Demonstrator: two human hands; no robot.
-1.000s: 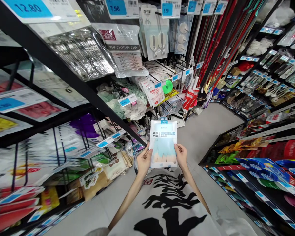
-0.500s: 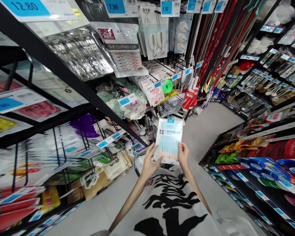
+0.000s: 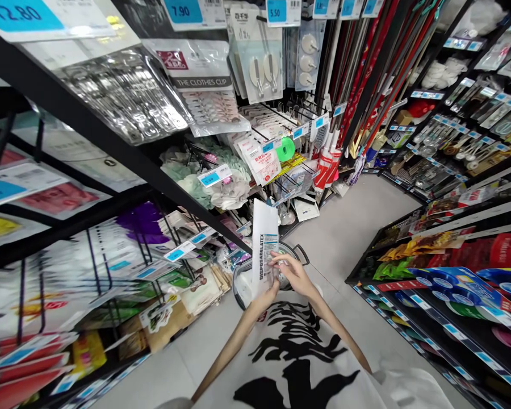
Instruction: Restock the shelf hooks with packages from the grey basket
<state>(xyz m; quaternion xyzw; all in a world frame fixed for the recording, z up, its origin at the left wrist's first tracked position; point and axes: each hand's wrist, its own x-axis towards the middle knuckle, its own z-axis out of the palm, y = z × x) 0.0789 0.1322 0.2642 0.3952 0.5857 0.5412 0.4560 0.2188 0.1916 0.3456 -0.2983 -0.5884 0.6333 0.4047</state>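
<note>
A white box of disposable latex gloves (image 3: 261, 241) stands tilted in front of me, with a narrow printed side turned towards me. My left hand (image 3: 267, 294) grips its lower part from below, and its fingers are partly hidden behind the box. My right hand (image 3: 297, 276) is at the box's right edge, fingers stretched out and fingertips against the printed side. Below both hands is a rounded shopping basket (image 3: 238, 284) with a dark rim and a handle; its contents are mostly covered by my hands and the box.
Hanging goods line the left shelf, including a clothes clip pack (image 3: 208, 85), bath puffs (image 3: 227, 190) and a green roll (image 3: 285, 149). Mop poles (image 3: 368, 74) stand farther back. Packets fill the right shelf (image 3: 451, 284). Grey floor (image 3: 353, 227) runs between the shelves.
The box has turned from its broad front to a narrow side and shifted slightly left. My right hand has moved left from the box's right edge, its fingers now extended.
</note>
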